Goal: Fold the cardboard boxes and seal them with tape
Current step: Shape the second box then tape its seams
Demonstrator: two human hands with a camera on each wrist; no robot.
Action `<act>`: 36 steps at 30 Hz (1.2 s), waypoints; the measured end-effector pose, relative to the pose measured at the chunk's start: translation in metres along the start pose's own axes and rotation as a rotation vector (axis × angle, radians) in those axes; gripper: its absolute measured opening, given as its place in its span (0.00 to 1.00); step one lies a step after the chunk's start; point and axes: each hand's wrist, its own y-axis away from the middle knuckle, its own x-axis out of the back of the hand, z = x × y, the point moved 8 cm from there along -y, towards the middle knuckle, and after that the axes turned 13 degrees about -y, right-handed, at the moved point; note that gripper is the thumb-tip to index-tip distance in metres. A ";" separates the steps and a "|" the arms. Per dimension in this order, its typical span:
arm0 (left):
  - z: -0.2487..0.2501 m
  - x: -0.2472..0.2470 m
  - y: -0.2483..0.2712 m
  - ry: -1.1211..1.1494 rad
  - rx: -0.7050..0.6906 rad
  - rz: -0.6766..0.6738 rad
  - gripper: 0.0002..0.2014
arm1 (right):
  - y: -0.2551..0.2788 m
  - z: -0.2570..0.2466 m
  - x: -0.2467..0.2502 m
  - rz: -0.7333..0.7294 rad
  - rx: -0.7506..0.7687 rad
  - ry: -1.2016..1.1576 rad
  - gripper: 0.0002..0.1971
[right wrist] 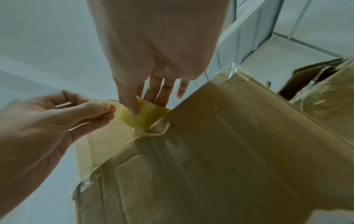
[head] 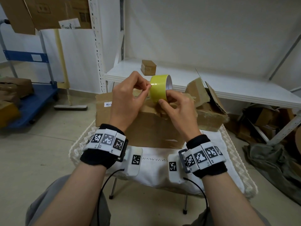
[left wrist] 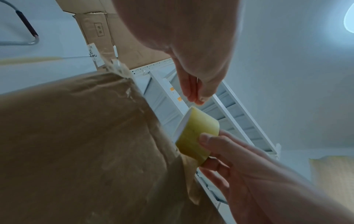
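A roll of yellow tape (head: 158,88) is held up in the air just above the top of a big cardboard box (head: 146,126), between the two hands. The right hand (head: 176,106) has its grip on the roll: the thumb (head: 163,103) presses the near face of the yellow band while the other fingers reach round the far side, at the white core. The left hand (head: 128,93) has its grip narrowed to a pinch, thumb and fingertips together at the left edge of the roll; in the right wrist view a thin clear strip seems to run from that pinch toward the roll, though it is faint. The box stands on a small counter covered with a white lace-edged cloth (head: 228,154), and its top is crumpled with old clear tape. A white label (head: 108,104) on the box's far left part shows the upside-down digits "719"; the rest is hidden by the left hand. To the right, touching it, stands an open box (head: 210,118) with a smaller taped box (head: 197,93) tilted inside. Behind them runs a white shelf (head: 228,82) carrying a small sealed box (head: 148,67). At far left a blue trolley (head: 35,101) holds more boxes, and a mop (head: 70,107) rests on the floor beside it. Both wrists wear black bands with square black-and-white code tags (head: 107,139).
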 end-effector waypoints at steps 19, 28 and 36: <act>-0.028 -0.004 -0.003 0.335 0.355 -0.006 0.24 | -0.007 -0.006 0.009 0.012 0.053 0.141 0.12; -0.048 -0.021 0.003 0.434 0.543 -0.168 0.27 | -0.011 0.001 0.019 0.066 0.002 0.113 0.25; -0.047 -0.037 0.014 0.409 0.565 -0.464 0.23 | -0.006 0.020 0.009 -0.078 -0.153 0.020 0.21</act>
